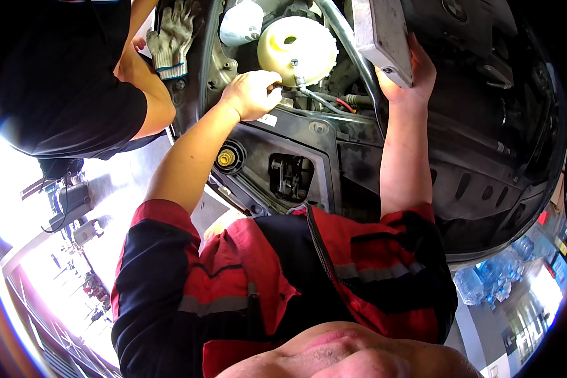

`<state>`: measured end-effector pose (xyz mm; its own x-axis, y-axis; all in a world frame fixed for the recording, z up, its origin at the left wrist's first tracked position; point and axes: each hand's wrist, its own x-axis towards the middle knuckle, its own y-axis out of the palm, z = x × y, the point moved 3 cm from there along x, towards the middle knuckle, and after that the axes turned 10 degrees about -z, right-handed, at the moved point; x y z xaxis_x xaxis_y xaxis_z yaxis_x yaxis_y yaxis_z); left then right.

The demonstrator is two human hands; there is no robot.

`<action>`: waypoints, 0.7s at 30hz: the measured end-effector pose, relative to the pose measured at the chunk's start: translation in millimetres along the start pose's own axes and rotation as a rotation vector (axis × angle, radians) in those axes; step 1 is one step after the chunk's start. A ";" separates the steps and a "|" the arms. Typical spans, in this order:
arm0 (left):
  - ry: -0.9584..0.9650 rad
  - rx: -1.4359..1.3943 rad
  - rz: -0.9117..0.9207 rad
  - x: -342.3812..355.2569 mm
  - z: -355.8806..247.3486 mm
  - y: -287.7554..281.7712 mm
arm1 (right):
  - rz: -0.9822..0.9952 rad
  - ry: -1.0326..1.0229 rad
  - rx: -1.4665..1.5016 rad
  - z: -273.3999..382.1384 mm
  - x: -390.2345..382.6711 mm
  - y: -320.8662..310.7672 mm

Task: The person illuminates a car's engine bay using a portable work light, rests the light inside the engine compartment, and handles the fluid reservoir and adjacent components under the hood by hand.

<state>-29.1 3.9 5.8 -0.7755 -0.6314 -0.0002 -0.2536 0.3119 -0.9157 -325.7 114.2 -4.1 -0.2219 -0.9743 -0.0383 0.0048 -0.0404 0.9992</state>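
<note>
Flanking the cream reservoir (298,49) — both hands (253,94).

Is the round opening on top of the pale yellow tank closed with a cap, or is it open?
Open: the pale yellow tank shows a dark uncapped hole on top. The left hand rests beside it.

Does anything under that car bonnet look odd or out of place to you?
One thing stands out: a pair of worn work gloves lies draped on the edge of the engine bay, unused, beside another person's arm. The left hand touches the cream reservoir; the right hand props a grey flat module. No spills visible.
</note>
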 end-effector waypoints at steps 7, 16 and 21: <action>0.010 0.005 -0.016 -0.9 1.4 0.6 | -0.113 -0.134 -0.099 2.9 -0.7 3.0; -0.053 0.034 0.059 1.1 1.9 1.2 | -0.172 -0.444 -0.118 43.5 -10.0 9.8; -0.076 0.044 0.107 1.9 -2.5 0.0 | -0.151 -0.531 -0.170 53.5 -15.4 20.3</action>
<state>-32.0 4.5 6.8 -0.7500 -0.6490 -0.1280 -0.1449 0.3500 -0.9255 -374.3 140.3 17.6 -0.6914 -0.7117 -0.1244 0.0815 -0.2479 0.9653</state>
